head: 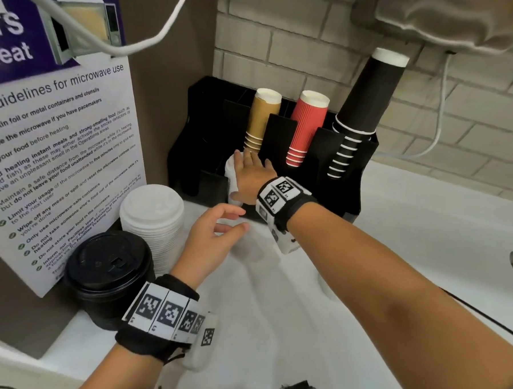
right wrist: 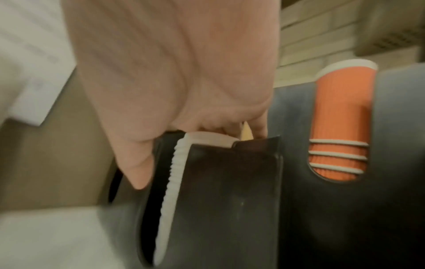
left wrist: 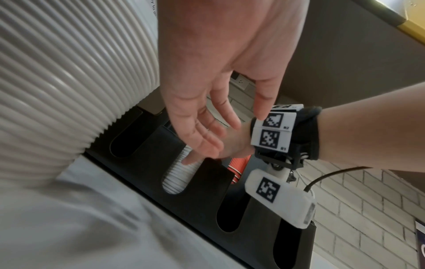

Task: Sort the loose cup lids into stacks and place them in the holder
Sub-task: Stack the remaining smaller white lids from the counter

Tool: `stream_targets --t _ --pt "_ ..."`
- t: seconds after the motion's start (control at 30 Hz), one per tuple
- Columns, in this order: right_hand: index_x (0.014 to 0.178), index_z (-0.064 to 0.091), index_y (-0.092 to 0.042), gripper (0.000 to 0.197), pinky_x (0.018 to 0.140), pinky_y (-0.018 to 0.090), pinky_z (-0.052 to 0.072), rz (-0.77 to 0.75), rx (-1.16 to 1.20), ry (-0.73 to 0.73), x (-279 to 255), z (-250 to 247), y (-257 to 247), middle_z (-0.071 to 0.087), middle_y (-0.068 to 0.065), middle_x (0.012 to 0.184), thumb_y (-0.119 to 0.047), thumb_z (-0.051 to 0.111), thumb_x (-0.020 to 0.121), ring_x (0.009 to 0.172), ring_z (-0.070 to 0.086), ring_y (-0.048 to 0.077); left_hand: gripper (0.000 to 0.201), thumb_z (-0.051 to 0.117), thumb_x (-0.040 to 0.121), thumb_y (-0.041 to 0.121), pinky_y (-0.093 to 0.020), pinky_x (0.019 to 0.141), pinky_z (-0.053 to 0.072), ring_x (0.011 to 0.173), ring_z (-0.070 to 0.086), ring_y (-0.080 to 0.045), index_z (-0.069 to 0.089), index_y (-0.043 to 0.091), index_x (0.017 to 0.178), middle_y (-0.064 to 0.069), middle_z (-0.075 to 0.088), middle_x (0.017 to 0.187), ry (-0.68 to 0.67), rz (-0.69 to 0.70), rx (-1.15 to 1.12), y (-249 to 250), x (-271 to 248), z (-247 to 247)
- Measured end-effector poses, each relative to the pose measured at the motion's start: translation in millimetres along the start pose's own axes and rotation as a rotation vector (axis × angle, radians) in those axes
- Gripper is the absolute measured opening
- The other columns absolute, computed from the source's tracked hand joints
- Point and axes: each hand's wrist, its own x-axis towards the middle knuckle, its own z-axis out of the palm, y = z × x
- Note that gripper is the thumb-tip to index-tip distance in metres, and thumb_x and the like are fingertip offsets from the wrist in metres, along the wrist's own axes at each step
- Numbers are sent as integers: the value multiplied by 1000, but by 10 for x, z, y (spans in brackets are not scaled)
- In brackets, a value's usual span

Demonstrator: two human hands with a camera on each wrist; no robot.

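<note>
Right hand lowers a stack of white lids into the black holder [head: 351, 175] while the left hand waits in front of it.

Left of the holder, a microwave notice [head: 59, 142] leans against the wall. In front of it on the white bench [head: 394, 261] stand a black lid stack [head: 108, 273] and, nearer the holder, a tall loose white lid stack [head: 151, 215]. The left hand [head: 211, 236] hovers just before the holder, fingers loosely spread, holding nothing. The right hand [head: 250, 176] reaches over the holder's front edge, its fingers wrapped around the white lids [head: 231, 175], which sit partly down in a front slot of the holder. In the holder's back slots stand tan cups [head: 260, 120], then red cups [head: 304, 128], then black cups [head: 363, 110].
</note>
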Motion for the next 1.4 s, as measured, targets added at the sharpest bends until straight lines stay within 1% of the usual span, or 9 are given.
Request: stream_targets --t 0.1,0.2,0.33,0.5,0.63,0.9,1.0,1.1,1.4 --pt "153 -2 -6 95 120 44 10 -69 308 148 -199 -155 138 1 17 160 -41 60 90 148 3 30 18 66 89 14 -37 86 50 88 59 -18 65 25 103 2 64 104 -24 -8 -8 27 -9 -21" --pt "143 38 -7 63 107 30 37 -136 623 319 -564 -176 383 43 16 140 -26 64 90 126 44 26 19 64 89 13 -40 82 52 89 60 -22 66 25 103 -2 65 105 -49 -21 -12 45 -21 -13" --pt "116 67 -11 24 80 6 41 -145 697 -62 -1132 -9 810 64 -6 106 -18 56 95 94 60 3 19 63 89 10 -42 84 51 85 60 -23 66 20 105 -3 65 104 -86 -20 -9 39 -48 20" --pt "142 41 -24 80 104 32 36 209 283 -459 -1551 517 1091 44 -2 142 -60 69 76 131 43 21 19 62 89 9 -37 77 47 82 59 -20 66 23 101 -1 65 100 -133 -18 -39 -2 -78 97" --pt "144 24 -36 108 88 39 47 350 276 -508 -1658 805 1182 40 -3 131 -63 81 56 119 50 26 20 63 89 10 -35 80 50 81 61 -15 67 28 98 5 65 96 -171 -12 -30 -27 -97 167" --pt "130 42 -32 75 66 26 42 273 402 -358 -1678 891 1196 47 -5 107 -44 80 66 92 51 17 20 66 88 15 -34 77 50 83 63 -16 66 32 97 7 66 98 -238 6 -12 5 -114 292" --pt "119 48 -37 59 77 23 45 121 727 -157 -1718 682 1114 55 -8 114 -35 81 71 101 55 15 44 80 77 27 -18 73 50 97 64 -5 60 40 114 15 60 117 -356 19 57 32 -155 326" --pt "117 51 -41 53 79 23 54 -44 1098 34 -1812 395 858 58 -13 111 -30 80 74 101 59 5 86 86 60 39 -21 87 51 118 53 0 44 50 134 22 45 139 -465 55 9 70 -202 377" --pt "124 53 -26 62 98 38 51 -73 1367 236 -1967 275 471 62 -6 120 -32 81 70 109 62 11 88 87 59 21 -27 83 55 122 57 -16 47 41 134 9 52 138 -442 168 -220 161 -216 295"
